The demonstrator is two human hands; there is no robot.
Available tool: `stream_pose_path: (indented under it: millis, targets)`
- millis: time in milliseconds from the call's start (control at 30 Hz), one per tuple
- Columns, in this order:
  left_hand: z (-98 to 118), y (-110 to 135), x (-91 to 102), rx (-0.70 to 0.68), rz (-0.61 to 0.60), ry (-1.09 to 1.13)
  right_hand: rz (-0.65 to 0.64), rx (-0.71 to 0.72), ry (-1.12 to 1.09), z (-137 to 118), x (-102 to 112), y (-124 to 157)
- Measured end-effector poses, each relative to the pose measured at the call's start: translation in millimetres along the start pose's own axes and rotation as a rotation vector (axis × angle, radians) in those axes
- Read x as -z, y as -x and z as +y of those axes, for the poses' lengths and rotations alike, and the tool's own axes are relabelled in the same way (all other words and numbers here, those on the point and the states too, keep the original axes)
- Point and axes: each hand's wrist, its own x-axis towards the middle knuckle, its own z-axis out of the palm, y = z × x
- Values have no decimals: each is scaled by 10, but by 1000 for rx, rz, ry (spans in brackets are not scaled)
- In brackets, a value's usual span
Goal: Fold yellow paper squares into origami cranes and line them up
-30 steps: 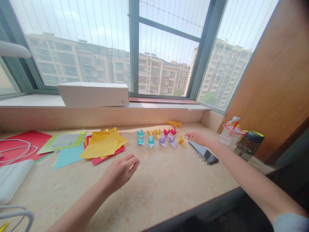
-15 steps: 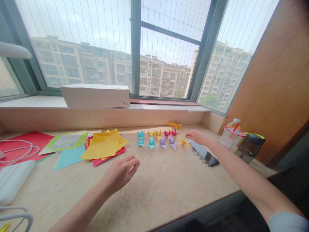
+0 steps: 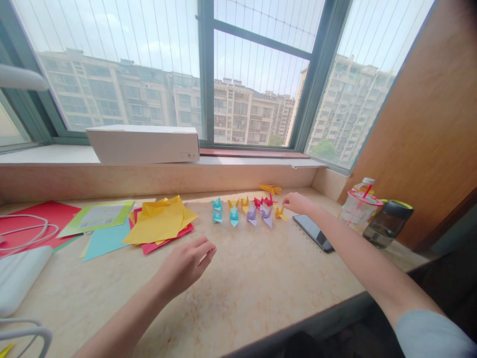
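Observation:
At the right end of the front row, my right hand (image 3: 297,203) pinches the tip of a yellow origami crane (image 3: 279,213). Beside that crane stand two purple cranes (image 3: 266,216), and further left are turquoise cranes (image 3: 233,217). Behind them sit small yellow cranes (image 3: 244,203) and red cranes (image 3: 258,203). My left hand (image 3: 192,256) hovers over or rests on the tabletop, which I cannot tell. Its fingers are loosely bent, with a gap by the thumb and nothing in them.
Coloured paper sheets (image 3: 160,223) lie stacked at left, near a white cable (image 3: 46,223). A phone (image 3: 312,232) lies under my right forearm. A straw cup (image 3: 357,208) and a dark bottle (image 3: 389,223) stand at right. Further yellow folded paper (image 3: 271,189) lies behind the cranes.
The yellow crane at the right end has moved slightly left, closer to the purple one, with my right hand at it. My left hand stays nearly in place. The view has shifted a little.

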Motion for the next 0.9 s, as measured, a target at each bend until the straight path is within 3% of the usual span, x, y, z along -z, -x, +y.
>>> stream_pose_path:
  millis: [200,733,900]
  targets:
    - [13,-2,16,-4,-7,-1,11,0,7,-20,24,29]
    - [3,12,-8,5,-29,9,194,7,6,113,133,56]
    - [15,13,7,3,-23,-5,195,10,-16,112,225,-81]
